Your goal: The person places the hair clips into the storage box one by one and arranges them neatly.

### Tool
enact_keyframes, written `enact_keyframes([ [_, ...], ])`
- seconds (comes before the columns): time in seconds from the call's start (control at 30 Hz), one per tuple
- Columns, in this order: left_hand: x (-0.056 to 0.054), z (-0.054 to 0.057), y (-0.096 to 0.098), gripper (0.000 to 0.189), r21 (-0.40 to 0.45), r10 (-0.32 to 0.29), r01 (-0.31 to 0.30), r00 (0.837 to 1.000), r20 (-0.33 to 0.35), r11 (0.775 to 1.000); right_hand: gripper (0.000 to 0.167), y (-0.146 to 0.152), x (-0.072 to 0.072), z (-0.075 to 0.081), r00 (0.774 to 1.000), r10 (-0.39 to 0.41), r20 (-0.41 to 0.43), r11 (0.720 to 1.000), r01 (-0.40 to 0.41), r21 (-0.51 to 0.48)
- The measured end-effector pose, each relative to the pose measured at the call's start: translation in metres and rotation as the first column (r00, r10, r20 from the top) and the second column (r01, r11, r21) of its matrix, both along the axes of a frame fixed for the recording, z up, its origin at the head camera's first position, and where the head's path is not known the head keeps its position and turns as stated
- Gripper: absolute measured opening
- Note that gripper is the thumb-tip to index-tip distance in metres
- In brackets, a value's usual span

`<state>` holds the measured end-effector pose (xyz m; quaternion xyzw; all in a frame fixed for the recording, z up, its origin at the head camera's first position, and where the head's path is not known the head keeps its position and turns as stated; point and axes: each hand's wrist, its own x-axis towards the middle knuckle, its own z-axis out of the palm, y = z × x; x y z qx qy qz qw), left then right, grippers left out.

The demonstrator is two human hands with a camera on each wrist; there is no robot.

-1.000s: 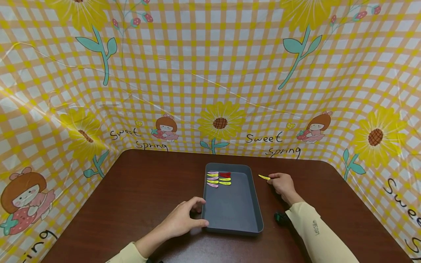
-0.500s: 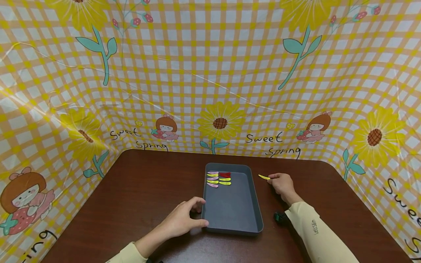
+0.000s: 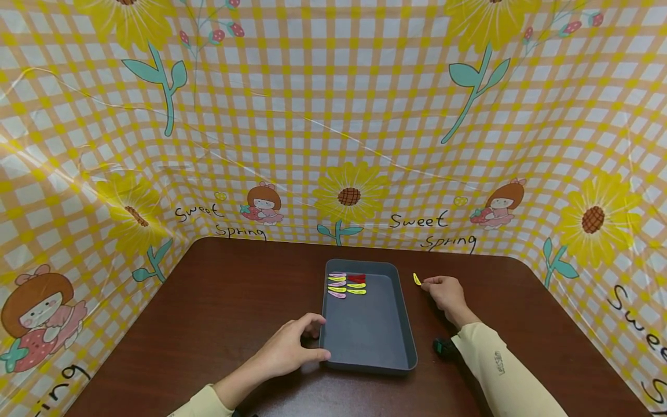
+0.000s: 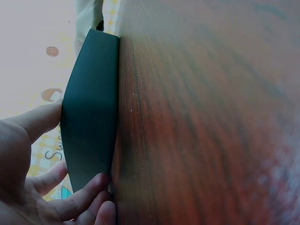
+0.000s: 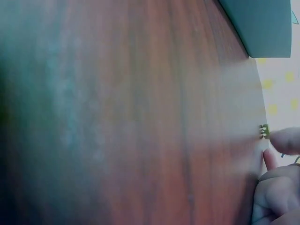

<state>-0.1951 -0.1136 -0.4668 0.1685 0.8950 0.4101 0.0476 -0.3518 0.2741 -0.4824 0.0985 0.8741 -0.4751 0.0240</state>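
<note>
My right hand (image 3: pixel 446 294) pinches a yellow snap hair clip (image 3: pixel 417 279) just right of the tray's far part. In the right wrist view only a small metal end of the clip (image 5: pixel 265 131) shows at the fingertips. My left hand (image 3: pixel 285 348) holds the near left side of the dark grey tray (image 3: pixel 367 330), thumb at the rim and fingers along the wall. Inside the tray, at its far left, hair clips lie in two columns. The left column mixes pink clips (image 3: pixel 337 295) and yellow ones; the right has red clips (image 3: pixel 356 278) above yellow clips (image 3: pixel 356 292).
Everything stands on a dark brown wooden table (image 3: pixel 234 284). A checked, flower-printed cloth (image 3: pixel 292 127) hangs around its back and sides. A dark strapped device (image 3: pixel 444 348) sits at the right wrist, beside the tray.
The yellow clip in my right hand has turned from pointing left to pointing more away from me. My left hand and the tray have stayed in place.
</note>
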Motion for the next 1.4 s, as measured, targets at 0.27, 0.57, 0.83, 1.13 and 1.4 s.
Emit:
enact_keyframes([
  [0.27,0.001,-0.001,0.0,0.059,-0.002,-0.01,0.01,1.0,0.006,1.0,0.047,-0.009,0.008,0.007,0.999,0.018,-0.027,0.996,-0.015,0.086],
  [0.57,-0.001,0.001,-0.001,0.06,0.009,-0.011,0.011,1.0,0.009,1.0,0.033,-0.013,0.003,0.005,0.997,0.008,-0.08,0.984,0.007,0.179],
  [0.83,0.0,0.0,0.0,0.06,0.009,-0.007,0.007,1.0,0.018,1.0,0.028,-0.013,0.004,0.004,0.996,-0.021,-0.085,0.983,0.036,0.18],
  [1.13,0.0,0.0,-0.001,0.06,0.014,-0.01,0.01,1.0,0.022,1.0,0.027,-0.014,0.007,0.006,0.996,-0.028,-0.089,0.986,0.042,0.163],
  [1.4,0.0,0.001,-0.001,0.06,0.014,-0.012,0.012,1.0,0.015,1.0,0.026,-0.014,0.005,0.006,0.996,-0.026,-0.09,0.986,0.04,0.164],
])
